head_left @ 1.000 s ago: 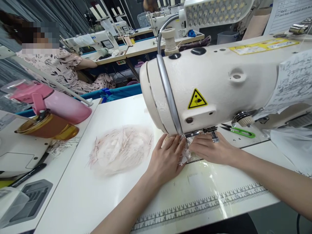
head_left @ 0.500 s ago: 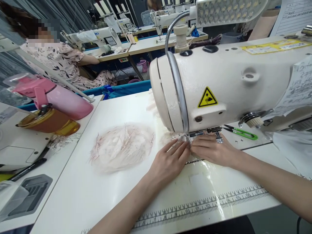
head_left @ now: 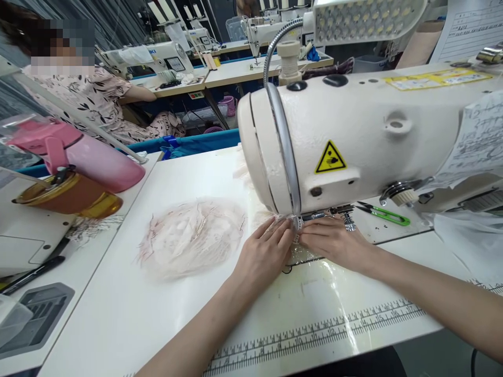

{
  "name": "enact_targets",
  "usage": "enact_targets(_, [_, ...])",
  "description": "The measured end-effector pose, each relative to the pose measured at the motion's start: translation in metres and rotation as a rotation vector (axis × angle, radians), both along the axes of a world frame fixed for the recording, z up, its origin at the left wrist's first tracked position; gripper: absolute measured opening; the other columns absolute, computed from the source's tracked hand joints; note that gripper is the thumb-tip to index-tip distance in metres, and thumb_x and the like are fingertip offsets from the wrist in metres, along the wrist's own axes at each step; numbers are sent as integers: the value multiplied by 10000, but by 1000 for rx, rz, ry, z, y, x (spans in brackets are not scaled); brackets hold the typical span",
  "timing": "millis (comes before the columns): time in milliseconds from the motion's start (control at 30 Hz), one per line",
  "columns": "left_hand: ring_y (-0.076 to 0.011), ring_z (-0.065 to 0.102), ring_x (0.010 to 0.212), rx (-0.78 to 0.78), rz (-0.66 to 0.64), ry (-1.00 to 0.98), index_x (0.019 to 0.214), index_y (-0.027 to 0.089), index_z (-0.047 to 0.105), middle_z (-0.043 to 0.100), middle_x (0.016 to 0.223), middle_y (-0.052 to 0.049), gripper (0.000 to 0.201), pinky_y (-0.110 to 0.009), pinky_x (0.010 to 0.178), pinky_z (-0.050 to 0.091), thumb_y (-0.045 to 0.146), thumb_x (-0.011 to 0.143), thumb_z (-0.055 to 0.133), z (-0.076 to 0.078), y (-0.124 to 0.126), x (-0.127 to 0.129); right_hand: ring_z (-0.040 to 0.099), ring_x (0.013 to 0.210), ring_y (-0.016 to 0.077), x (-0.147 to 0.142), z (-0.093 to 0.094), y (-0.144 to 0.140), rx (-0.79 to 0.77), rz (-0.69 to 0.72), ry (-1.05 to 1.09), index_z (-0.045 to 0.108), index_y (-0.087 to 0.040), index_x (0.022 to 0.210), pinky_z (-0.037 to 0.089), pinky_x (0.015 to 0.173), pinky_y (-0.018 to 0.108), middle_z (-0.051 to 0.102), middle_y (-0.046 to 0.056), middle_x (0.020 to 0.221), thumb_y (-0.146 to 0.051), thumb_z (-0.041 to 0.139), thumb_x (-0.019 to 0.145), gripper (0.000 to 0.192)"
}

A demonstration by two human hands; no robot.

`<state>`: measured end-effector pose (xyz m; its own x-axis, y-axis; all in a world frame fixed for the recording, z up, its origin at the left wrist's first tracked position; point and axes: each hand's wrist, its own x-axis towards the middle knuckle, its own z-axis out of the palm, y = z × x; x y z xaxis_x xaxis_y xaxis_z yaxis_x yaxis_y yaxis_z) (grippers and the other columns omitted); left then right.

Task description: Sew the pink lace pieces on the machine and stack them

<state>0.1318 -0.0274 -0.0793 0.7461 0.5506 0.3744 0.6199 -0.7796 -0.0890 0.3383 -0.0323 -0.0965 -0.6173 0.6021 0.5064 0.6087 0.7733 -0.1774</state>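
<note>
- Near edge: printed ruler strip (head_left: 322, 335) ran along front of table (head_left: 129, 309); both forearms crossed it toward the machine.
- L hand (head_left: 262, 255): palm down, fingers flat and nearly straight, tips pressing small lace piece (head_left: 295, 236) onto the bed. No pinch, just held flat.
- R hand (head_left: 333, 242): also palm down, fingers together, pointing left; tips met the L hand's at the lace. Pressed, not gripped.
- Lace piece sat right under head of sewing machine (head_left: 365, 136), at the presser foot; most of it hidden by hands.
- Progress (judged): piece was at the needle, seam prob. mid-run; stitch length done couldn't be read.
- Pile of pale lace pieces (head_left: 192, 238) lay left of L hand, apart from it; sewn or unsewn, couldn't tell.
- Green snips (head_left: 387, 214) behind R hand, untouched.
- Far: pink flask (head_left: 82, 157) at left; a co-worker (head_left: 98, 104) seated at another machine.
</note>
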Motion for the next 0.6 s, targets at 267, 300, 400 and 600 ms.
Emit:
enact_targets(267, [-195, 627, 1106, 39, 29, 12, 1023, 131, 588, 653, 1203, -114, 197, -383, 1031, 468, 111, 900, 435, -4, 0, 2, 615, 820, 119, 2, 2, 2, -84, -42, 31, 669, -215, 894, 458, 745, 273, 697, 6, 921, -113, 480, 911, 215])
enact_targets(300, [-197, 624, 1112, 41, 32, 14, 1033, 131, 589, 650, 1209, -113, 203, -385, 1032, 466, 117, 904, 434, -4, 0, 2, 619, 820, 118, 2, 1, 3, -82, -45, 36, 671, -213, 899, 458, 748, 274, 699, 8, 934, -117, 482, 910, 211])
enact_targets(400, [-204, 614, 1128, 47, 41, 17, 1080, 127, 593, 645, 1219, -106, 239, -392, 1033, 459, 133, 917, 419, -3, -1, 3, 633, 832, 120, 3, -2, 3, -41, -60, 52, 675, -214, 925, 455, 737, 280, 708, 1, 966, -139, 496, 907, 195])
enact_targets(600, [-218, 595, 1155, 66, 8, 33, 1250, 152, 555, 616, 1269, -74, 341, -422, 1055, 421, 175, 929, 444, -5, -1, 2, 638, 857, 138, 5, -3, 3, 119, -185, 101, 694, -251, 874, 460, 768, 311, 722, -10, 900, -237, 485, 933, 218])
